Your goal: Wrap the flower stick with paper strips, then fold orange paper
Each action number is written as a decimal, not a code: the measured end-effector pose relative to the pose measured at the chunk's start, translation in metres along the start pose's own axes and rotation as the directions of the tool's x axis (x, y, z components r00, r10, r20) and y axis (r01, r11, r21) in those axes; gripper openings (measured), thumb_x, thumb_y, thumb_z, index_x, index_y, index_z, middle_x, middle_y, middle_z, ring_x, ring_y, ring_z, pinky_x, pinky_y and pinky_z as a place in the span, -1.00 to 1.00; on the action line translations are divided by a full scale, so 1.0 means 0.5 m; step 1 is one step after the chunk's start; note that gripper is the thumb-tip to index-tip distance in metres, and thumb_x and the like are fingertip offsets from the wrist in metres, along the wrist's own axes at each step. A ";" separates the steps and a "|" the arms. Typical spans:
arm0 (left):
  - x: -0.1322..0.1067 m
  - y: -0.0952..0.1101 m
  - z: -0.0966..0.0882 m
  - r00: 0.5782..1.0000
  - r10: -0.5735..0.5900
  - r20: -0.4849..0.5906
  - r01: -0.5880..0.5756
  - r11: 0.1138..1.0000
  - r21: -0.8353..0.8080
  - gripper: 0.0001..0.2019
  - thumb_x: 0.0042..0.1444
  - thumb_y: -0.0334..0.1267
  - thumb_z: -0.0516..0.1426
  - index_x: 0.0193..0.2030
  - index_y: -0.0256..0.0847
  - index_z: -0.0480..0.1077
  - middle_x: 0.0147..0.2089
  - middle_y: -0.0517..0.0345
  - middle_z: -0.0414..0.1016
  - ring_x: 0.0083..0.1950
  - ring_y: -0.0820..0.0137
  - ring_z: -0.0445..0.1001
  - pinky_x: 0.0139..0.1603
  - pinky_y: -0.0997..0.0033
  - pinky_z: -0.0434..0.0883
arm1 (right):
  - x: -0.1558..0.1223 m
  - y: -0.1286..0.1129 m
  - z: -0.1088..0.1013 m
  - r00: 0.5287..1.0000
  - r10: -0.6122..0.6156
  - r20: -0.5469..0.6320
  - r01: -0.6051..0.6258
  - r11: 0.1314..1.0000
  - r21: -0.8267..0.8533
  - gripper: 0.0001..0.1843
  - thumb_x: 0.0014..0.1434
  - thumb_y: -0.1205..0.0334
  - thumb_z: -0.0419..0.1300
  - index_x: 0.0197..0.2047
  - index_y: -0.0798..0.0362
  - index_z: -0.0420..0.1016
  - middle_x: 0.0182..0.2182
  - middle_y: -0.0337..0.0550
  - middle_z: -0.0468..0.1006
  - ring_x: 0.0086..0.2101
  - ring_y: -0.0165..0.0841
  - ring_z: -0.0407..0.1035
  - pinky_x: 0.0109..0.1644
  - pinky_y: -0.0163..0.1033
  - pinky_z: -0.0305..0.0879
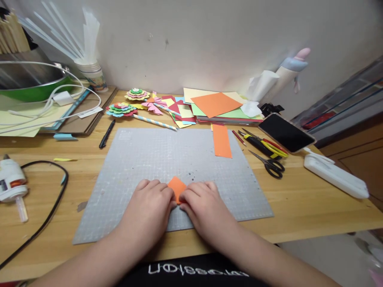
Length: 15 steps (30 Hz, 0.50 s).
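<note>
A small folded orange paper (177, 187) lies on the grey cutting mat (149, 159) near its front edge. My left hand (149, 209) rests knuckles-up just left of the paper, fingers curled and pressed on its left edge. My right hand (203, 205) sits at the paper's right side, fingers curled down with the tips pinching its lower corner. Most of the paper is hidden under my fingers; only its pointed top shows between the two hands.
An orange paper strip (222, 140) lies at the mat's far right. Behind it sit a stack of coloured paper (215, 105), paper flowers (122, 109), a black pen (107, 134), scissors (269, 162), a phone (285, 132). A glue gun (12, 183) and black cable (48, 215) lie left.
</note>
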<state>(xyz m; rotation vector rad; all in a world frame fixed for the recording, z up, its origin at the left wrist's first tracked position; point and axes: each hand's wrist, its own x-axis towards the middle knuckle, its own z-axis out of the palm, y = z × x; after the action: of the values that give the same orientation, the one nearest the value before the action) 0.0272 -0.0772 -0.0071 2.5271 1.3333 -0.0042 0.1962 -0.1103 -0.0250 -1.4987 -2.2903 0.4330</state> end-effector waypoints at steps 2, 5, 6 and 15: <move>-0.007 -0.004 0.003 1.000 -0.006 -0.012 0.006 0.999 -0.037 -0.81 0.21 -0.27 0.04 -0.40 -0.19 0.40 -0.35 0.15 0.50 -0.22 0.23 0.39 -0.17 0.17 0.16 | 0.004 -0.004 0.010 1.000 -0.003 -0.006 0.003 0.999 0.041 -0.89 0.21 0.41 0.17 -0.37 0.08 0.40 -0.39 -0.24 0.48 -0.31 -0.34 0.29 -0.19 -0.19 0.00; -0.026 -0.017 0.009 0.998 -0.019 -0.052 0.014 0.995 -0.099 -0.84 0.22 -0.26 0.04 -0.36 -0.15 0.40 -0.32 0.20 0.50 -0.21 0.26 0.38 -0.17 0.20 0.14 | 0.007 -0.001 0.013 1.000 0.019 -0.005 -0.018 0.996 0.082 -0.89 0.19 0.42 0.19 -0.37 0.08 0.41 -0.41 -0.27 0.48 -0.32 -0.35 0.30 -0.19 -0.21 0.00; -0.035 -0.022 0.011 0.997 -0.026 -0.072 0.019 0.994 -0.109 -0.84 0.22 -0.25 0.04 -0.34 -0.14 0.39 -0.31 0.21 0.49 -0.20 0.27 0.38 -0.17 0.21 0.13 | 0.008 0.001 0.012 1.000 0.025 0.000 -0.024 0.995 0.094 -0.90 0.18 0.41 0.20 -0.37 0.07 0.41 -0.41 -0.27 0.48 -0.32 -0.36 0.31 -0.19 -0.21 0.01; -0.086 -0.048 0.022 0.966 -0.030 -0.257 0.023 0.999 -0.031 -0.89 0.23 -0.23 0.06 -0.30 -0.12 0.37 -0.27 0.24 0.48 -0.19 0.28 0.38 -0.14 0.21 0.11 | 0.009 0.003 0.010 0.998 0.048 0.031 -0.052 0.990 0.135 -0.90 0.18 0.41 0.21 -0.37 0.06 0.42 -0.41 -0.29 0.49 -0.30 -0.37 0.32 -0.16 -0.21 0.02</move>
<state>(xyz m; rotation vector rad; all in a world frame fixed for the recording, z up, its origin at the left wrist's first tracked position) -0.0156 -0.1021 -0.0179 2.5535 1.4492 0.3469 0.1936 -0.1060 -0.0295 -1.4939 -2.1999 0.6144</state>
